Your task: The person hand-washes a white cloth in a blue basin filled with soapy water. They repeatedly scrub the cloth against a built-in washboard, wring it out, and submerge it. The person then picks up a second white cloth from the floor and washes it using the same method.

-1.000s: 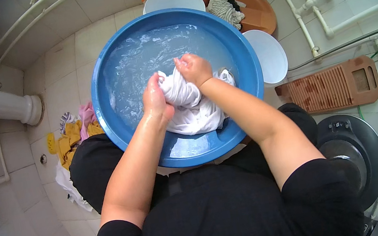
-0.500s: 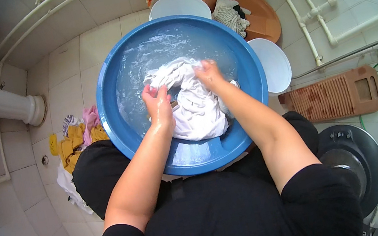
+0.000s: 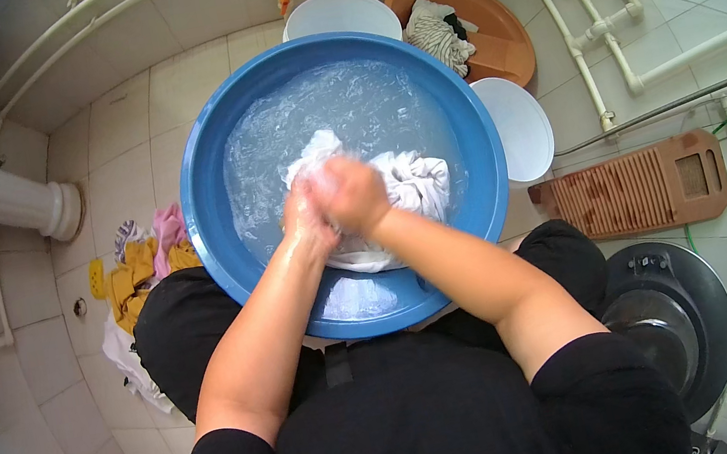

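Head view, looking down. Blue basin [image 3: 205,158] sits on tiled floor [image 3: 50,379] btwn the person's knees, holding soapy water. White cloth [image 3: 414,184] lies in the water near basin centre, partly bunched, partly spread toward the near wall.

Left hand [image 3: 306,218] and right hand [image 3: 353,192] are pressed together over the cloth, both blurred. Each grip looks curled tight on a fold of the white cloth; a bunch of it sticks up just beyond the knuckles. Fingers not separable due to blur. Both forearms wet, entering from lower edge.

Surroundings: 
- white bowl [image 3: 340,12] touching basin's far rim; 
- second white bowl [image 3: 516,127] just beside basin's right rim; 
- brown tray [image 3: 496,38] at far right w/ striped cloth [image 3: 436,29] on it; 
- brown washboard [image 3: 639,188] flat on floor, right of basin; 
- black round unit [image 3: 681,317] near person's right knee; 
- pile of yellow and pink clothes [image 3: 141,261] on floor, left of basin, touching left knee; 
- white pipe [image 3: 3,198] at left wall; 
- white pipes [image 3: 601,29] run along far and right walls.
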A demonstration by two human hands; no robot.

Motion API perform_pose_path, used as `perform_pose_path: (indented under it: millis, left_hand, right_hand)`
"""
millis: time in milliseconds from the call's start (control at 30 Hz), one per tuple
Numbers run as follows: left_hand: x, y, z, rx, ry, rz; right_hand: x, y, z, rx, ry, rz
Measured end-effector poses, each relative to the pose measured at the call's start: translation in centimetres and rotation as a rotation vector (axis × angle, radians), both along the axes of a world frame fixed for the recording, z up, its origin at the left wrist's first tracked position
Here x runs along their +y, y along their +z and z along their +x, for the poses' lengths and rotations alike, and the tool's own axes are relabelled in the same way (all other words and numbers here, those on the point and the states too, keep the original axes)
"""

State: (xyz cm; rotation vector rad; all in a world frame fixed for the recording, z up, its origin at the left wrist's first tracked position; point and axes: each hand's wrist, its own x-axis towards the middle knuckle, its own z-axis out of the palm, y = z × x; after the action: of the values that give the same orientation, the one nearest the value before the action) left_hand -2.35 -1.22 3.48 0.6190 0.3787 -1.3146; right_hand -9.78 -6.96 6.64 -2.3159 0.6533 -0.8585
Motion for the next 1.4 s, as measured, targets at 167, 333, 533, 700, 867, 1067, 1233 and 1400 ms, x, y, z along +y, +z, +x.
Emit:
perform_pose_path:
  millis: [167,333,533,700,867,1067,1233,1400]
  left_hand:
    - [0.0,1.2,-0.8,-0.083,0.038,0.189]
    - [1.5,-0.5,1.0,-0.015,-0.064,-0.004]
    - [-0.6,5.1,0.4,-0.233,0.302,0.075]
    - [0.0,2.7,2.1,-0.320,0.485,0.266]
    - [0.2,0.7,-0.1,-0.385,0.240,0.285]
    - [-0.2,-1.1,1.0,-0.206,0.040,0.039]
    - [1.0,1.9,1.2,-0.286,-0.098,-0.146]
    - [1.6,-2.6,1.8,0.054,-0.128,-0.494]
  right_hand:
    - [-0.1,0.1,-0.3,-0.060,-0.045,0.417]
    - [1.6,0.0,-0.8,0.058,0.102,0.228]
    - [-10.7,-5.8,-0.7,0.138,-0.298,0.616]
    - [-11.1,-5.9,-4.4,0.609,-0.056,0.262]
    - [-11.6,-4.3,-4.6,0.810,-0.243,0.596]
    - [-5.0,-2.6,-1.1,-0.087,0.155,0.627]
    - [4.2,6.7,-1.3,-0.167,0.552,0.276]
    - [0.8,1.6,-0.7,-0.239,0.367,-0.329]
